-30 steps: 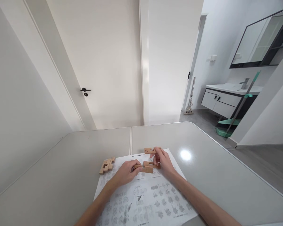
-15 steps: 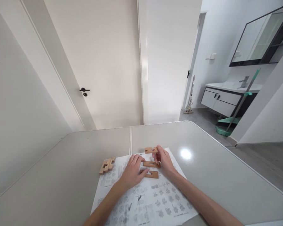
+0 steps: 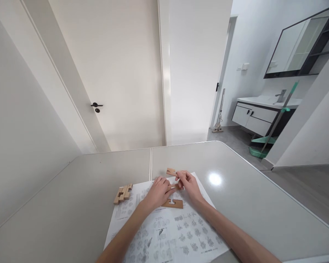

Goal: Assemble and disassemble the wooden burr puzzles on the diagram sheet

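Three flat wooden puzzle pieces are near my hands, over a printed sheet (image 3: 164, 233). My left hand (image 3: 158, 193) has its thumb and fingers closed on the left end of the slotted wooden piece (image 3: 173, 186). My right hand (image 3: 189, 184) pinches the right end of an upper notched wooden piece (image 3: 171, 171), which tilts down to the right. Its lower fingers are close to the slotted piece's right end; whether they touch it I cannot tell. Below both hands lies another notched wooden piece (image 3: 176, 204), its left end partly hidden by my left hand.
Several small notched wooden blocks (image 3: 123, 194) lie grouped at the sheet's upper left. The grey table (image 3: 244, 204) has a seam (image 3: 150, 164) running toward its far edge. Beyond stand a white door (image 3: 126, 73), a mop (image 3: 220, 113), a washbasin cabinet (image 3: 257, 115) and a green dustpan (image 3: 259, 151).
My left thumb has moved up from the lowest piece to the slotted piece, and that hand has closed on it. The piece in my right hand has tilted, its right end lower.
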